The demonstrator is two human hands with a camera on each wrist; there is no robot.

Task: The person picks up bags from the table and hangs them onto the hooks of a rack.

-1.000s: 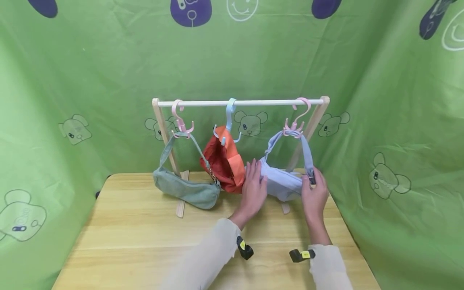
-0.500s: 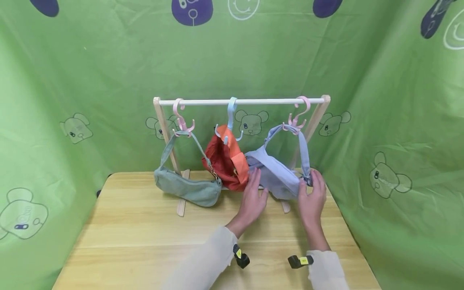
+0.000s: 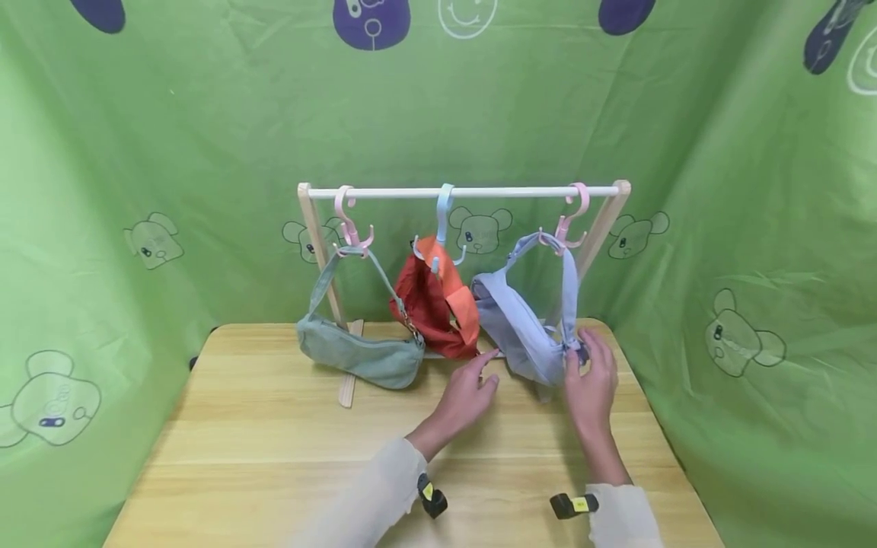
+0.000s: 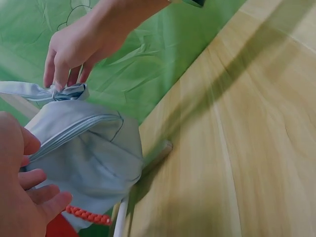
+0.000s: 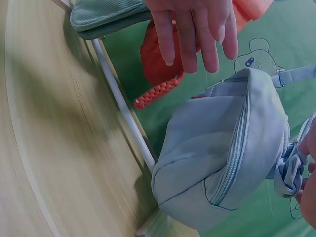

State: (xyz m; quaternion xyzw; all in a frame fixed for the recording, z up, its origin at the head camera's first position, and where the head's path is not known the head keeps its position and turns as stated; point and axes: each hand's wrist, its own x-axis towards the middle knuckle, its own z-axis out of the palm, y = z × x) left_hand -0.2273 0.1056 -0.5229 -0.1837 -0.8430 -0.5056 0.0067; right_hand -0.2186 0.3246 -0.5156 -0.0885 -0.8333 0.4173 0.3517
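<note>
A light blue shoulder bag point(image 3: 524, 327) hangs tilted by its strap from a pink hook point(image 3: 582, 202), right end lower. My right hand point(image 3: 591, 384) pinches the knotted strap at that lower end; the left wrist view shows its fingertips on the knot point(image 4: 70, 93). My left hand point(image 3: 466, 396) hovers with fingers loosely extended just below the orange bag point(image 3: 416, 301), to the left of the blue bag. In the right wrist view the left fingers point(image 5: 187, 42) hang in front of the orange bag, near its red braided cord point(image 5: 158, 93). The blue bag's zip point(image 5: 232, 158) looks closed.
A white-barred rack point(image 3: 397, 193) with wooden legs stands at the back of the wooden table point(image 3: 274, 434). The orange bag hangs from a blue hook point(image 3: 444, 213), a grey-green bag point(image 3: 363, 354) from another pink hook point(image 3: 346, 213). Green printed cloth point(image 3: 226, 137) surrounds the table.
My left hand has come off the blue bag and moved down and left. The blue bag now tilts more steeply, its left end higher. My right hand stays at the strap's lower end.
</note>
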